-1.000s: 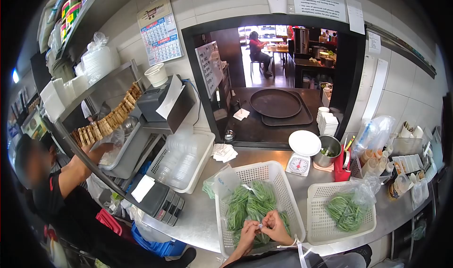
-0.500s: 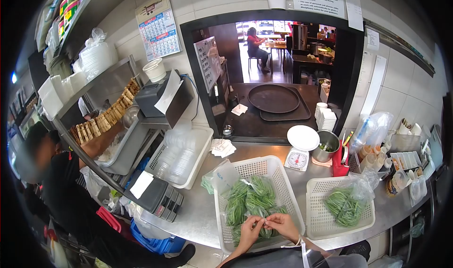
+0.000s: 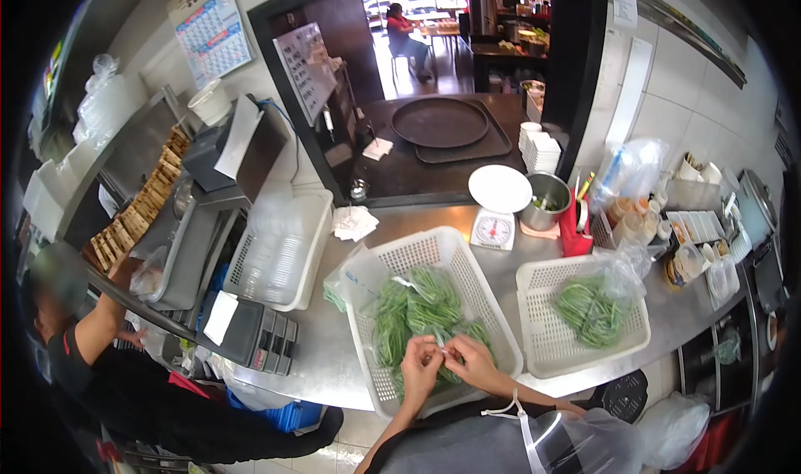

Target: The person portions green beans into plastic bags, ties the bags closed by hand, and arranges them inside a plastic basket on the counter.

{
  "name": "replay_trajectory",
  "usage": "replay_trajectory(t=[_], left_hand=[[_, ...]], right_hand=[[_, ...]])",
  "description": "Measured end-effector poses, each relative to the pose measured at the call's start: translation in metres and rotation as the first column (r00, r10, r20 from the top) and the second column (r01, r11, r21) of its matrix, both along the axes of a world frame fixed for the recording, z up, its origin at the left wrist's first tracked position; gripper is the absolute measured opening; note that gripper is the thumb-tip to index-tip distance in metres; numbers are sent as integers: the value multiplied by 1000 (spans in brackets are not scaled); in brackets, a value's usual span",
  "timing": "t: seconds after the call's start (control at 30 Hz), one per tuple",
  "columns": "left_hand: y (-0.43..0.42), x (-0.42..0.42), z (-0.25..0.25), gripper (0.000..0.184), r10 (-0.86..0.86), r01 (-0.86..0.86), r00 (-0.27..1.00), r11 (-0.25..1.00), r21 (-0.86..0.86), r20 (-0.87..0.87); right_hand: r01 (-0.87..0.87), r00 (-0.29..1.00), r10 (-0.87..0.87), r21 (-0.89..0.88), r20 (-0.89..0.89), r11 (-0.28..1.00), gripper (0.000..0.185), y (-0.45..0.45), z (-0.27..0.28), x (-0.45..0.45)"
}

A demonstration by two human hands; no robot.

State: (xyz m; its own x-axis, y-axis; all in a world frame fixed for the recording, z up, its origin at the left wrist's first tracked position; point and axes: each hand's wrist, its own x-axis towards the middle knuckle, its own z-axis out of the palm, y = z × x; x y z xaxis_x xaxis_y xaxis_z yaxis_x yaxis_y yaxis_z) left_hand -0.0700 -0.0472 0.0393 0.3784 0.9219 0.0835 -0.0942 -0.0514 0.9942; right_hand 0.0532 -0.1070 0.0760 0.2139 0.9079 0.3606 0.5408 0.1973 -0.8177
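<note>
My left hand [image 3: 421, 364] and my right hand [image 3: 470, 360] are close together, fingertips pinched on the gathered top of a clear plastic bag [image 3: 441, 341]. They are over the near part of a white perforated basket [image 3: 366, 353]. Several clear bags of cut green vegetables, which look like green beans [image 3: 434, 297], lie in that basket below and beyond my fingers. Loose clear plastic bags [image 3: 360, 272] hang over its far left corner. To the right, a second white basket [image 3: 534, 353] contains more bagged greens [image 3: 588, 311].
A kitchen scale [image 3: 494, 229] with a white plate and a metal pot [image 3: 546, 203] stand behind the baskets. At left are a bin of clear plastic containers [image 3: 271, 253] and a dark drawer unit [image 3: 265, 336]. A co-worker [image 3: 100, 382] stands at far left.
The view has shifted, so the counter sits further left and higher. My hands stay pinched together at the bag's top. The co-worker's arm now shows, bent by the shelf.
</note>
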Motion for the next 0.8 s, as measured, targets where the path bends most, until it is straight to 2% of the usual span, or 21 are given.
replay_trajectory(t=[0.07,0.17,0.2,0.3,0.37,0.4,0.47,0.6,0.63,0.73,0.77,0.8], left_hand=[[1,-5,1,10,-42,44,993,999,16,-114],[2,-5,20,11,-39,127,966,933,336,-255],[1,-7,24,14,-70,158,951,947,278,-302],[-1,-5,27,14,-66,176,947,924,339,-313],[1,-4,32,15,-96,197,939,938,285,-331],[2,-3,34,15,-105,203,935,943,265,-340],[5,-4,34,16,-137,226,916,952,204,-376],[11,-11,20,18,-256,259,955,966,4,-147],[17,-18,18,17,-272,278,951,960,22,-150],[30,-30,43,12,-189,190,982,976,-107,19],[33,-36,56,12,-144,161,985,963,-216,92],[32,-34,72,15,-14,57,989,956,-289,149]], right_hand=[[4,998,-9,72,67,997,13,3,-1,0],[7,991,-25,136,132,991,6,6,4,2],[9,990,-31,164,136,986,6,8,6,3],[30,995,-48,204,85,979,4,15,8,7],[49,998,-57,212,34,976,4,17,5,8],[83,994,-72,145,-77,986,4,17,3,5],[49,987,-35,87,-156,995,4,16,6,7],[-45,960,36,-28,-277,999,9,22,13,32],[6,972,-1,19,-234,1000,12,22,18,40],[213,970,-195,118,-147,970,24,12,47,71],[287,951,-268,121,-152,950,29,5,55,82],[347,937,-338,132,-86,929,39,-2,54,97]])
